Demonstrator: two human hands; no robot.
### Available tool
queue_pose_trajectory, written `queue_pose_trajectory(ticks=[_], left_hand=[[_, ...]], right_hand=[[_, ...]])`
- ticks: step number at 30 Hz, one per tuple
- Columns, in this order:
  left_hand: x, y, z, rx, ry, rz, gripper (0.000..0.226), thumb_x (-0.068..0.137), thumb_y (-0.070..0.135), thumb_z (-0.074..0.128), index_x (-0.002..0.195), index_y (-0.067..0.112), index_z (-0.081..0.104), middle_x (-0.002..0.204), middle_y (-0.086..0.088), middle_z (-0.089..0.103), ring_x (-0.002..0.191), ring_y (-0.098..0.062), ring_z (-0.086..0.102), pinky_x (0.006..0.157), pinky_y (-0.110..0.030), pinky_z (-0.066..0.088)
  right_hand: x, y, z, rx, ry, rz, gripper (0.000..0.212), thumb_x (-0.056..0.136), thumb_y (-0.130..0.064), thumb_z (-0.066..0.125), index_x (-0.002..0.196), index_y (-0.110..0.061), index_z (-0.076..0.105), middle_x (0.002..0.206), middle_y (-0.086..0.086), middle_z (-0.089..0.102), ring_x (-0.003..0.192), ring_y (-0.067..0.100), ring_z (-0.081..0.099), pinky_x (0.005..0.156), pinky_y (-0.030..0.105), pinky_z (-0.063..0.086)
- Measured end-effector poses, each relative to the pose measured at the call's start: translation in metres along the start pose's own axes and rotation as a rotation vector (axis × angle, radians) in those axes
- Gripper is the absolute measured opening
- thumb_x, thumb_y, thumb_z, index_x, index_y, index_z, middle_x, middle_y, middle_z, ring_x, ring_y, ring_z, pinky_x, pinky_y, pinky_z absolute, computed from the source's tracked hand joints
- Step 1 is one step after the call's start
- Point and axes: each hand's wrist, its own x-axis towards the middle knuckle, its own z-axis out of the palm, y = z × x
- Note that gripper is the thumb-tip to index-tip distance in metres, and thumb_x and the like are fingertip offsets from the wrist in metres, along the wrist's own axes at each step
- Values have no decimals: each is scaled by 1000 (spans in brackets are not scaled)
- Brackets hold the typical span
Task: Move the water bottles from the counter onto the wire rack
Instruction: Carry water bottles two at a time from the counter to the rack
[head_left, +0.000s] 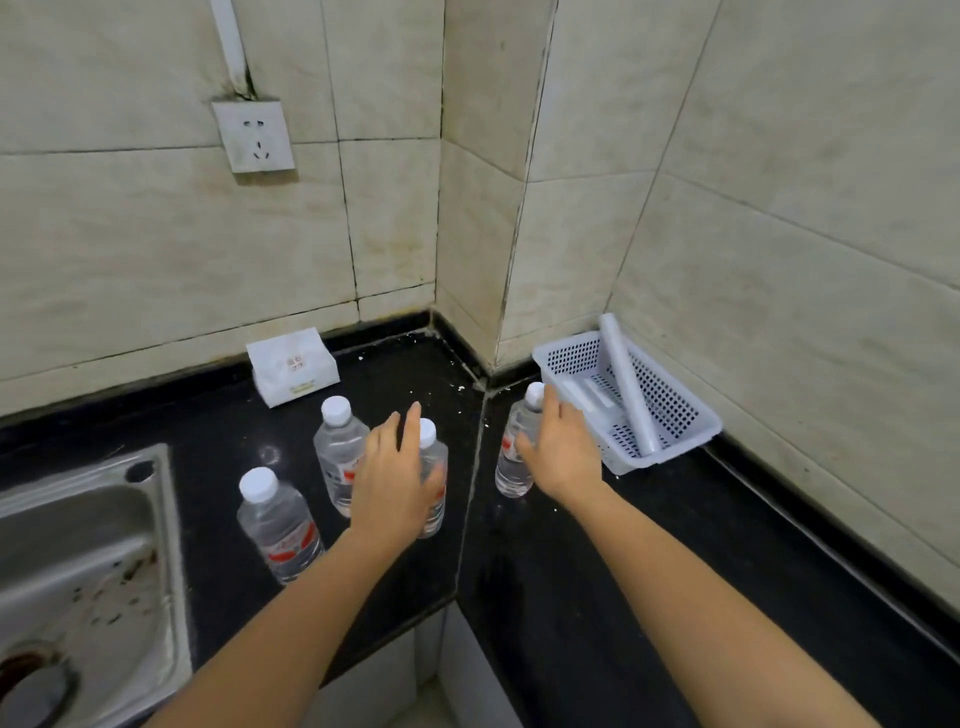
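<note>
From the head view, your left hand (397, 470) is spread, fingers loosely apart, right over the middle bottle (434, 483), which stands upright just under and behind your palm; whether skin already touches plastic you cannot tell. Your right hand (558, 447) is open too, curled beside the right bottle (514, 452), its thumb side at the bottle's shoulder, not yet closed round it. Each hand is therefore nearest its own bottle, and both bottles have their long axis vertical, so a sideways wrap looks like the likely grip. Two more bottles wait to the left: the rear bottle (337, 452) and the near bottle (278, 525), close by the steel sink (93, 545). All are clear, ribbed, thin-walled plastic with white screw caps and red-marked labels (probably slippery and easy to dent) on a glossy black counter (545, 597). The wire rack is not in view; only a white perforated plastic basket (670, 415) sits to your right.
</note>
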Motion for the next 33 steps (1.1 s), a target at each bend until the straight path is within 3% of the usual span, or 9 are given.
queue_pose_trajectory(ticks=[4, 7, 10, 16, 20, 22, 24, 29, 33], left_hand=[[19, -3, 8, 96, -27, 82, 65, 93, 42, 48, 149, 20, 21, 148, -2, 38, 135, -22, 32, 105, -38, 36], [27, -4, 7, 150, -3, 114, 55, 96, 41, 41, 146, 21, 29, 138, -1, 46, 126, -22, 38, 97, -36, 41], [31, -6, 2, 185, -31, 90, 50, 97, 38, 39, 144, 23, 30, 129, -6, 47, 118, -24, 40, 92, -35, 42], [25, 1, -3, 126, -70, 48, 50, 97, 35, 43, 141, 15, 34, 123, -10, 51, 115, -22, 45, 91, -32, 45], [22, -3, -7, -2, -23, 13, 33, 91, 34, 54, 113, 9, 57, 103, -9, 58, 98, -21, 51, 79, -31, 41], [22, -5, -7, -23, -9, 28, 28, 88, 33, 58, 95, 7, 62, 86, -6, 54, 86, -20, 51, 71, -29, 37], [18, -1, -9, 2, -23, 83, 25, 86, 33, 59, 85, 8, 60, 83, -6, 54, 86, -21, 53, 68, -29, 35], [-18, 26, -7, 92, -117, 327, 31, 90, 31, 55, 111, 10, 60, 103, -8, 57, 102, -22, 50, 76, -32, 47], [-56, 58, -4, 38, -192, 381, 27, 88, 34, 55, 106, 14, 60, 93, -3, 52, 99, -21, 49, 74, -34, 47]], right_hand=[[28, -2, 3, -99, -43, 15, 71, 97, -37, 46, 154, -15, 9, 140, 17, 42, 128, 32, 40, 99, 44, 43], [39, -1, 8, -126, -32, -2, 57, 100, -35, 42, 149, -15, 24, 134, 17, 49, 122, 32, 44, 95, 43, 45], [40, 0, 11, -107, 50, 12, 40, 100, -37, 42, 132, -12, 44, 117, 17, 58, 110, 31, 51, 84, 41, 45], [12, 2, 18, 5, 152, 36, 36, 99, -35, 46, 123, -10, 54, 110, 14, 61, 107, 29, 52, 79, 37, 44], [-22, 14, 19, 132, 172, 63, 34, 95, -34, 54, 120, -10, 58, 107, 10, 61, 101, 25, 54, 79, 36, 46], [-34, 25, 14, 220, 169, 136, 29, 91, -32, 60, 109, -9, 61, 101, 8, 63, 95, 25, 58, 77, 39, 51], [-44, 35, 4, 291, 143, 195, 23, 88, -29, 64, 99, -9, 62, 93, 7, 63, 86, 23, 60, 73, 41, 53], [-87, 62, -28, 264, 53, 197, 20, 82, -32, 65, 92, -15, 63, 90, 2, 64, 82, 19, 61, 70, 40, 54], [-153, 94, -54, 223, -18, 279, 14, 79, -32, 66, 85, -19, 63, 86, -1, 66, 79, 19, 62, 66, 37, 52]])
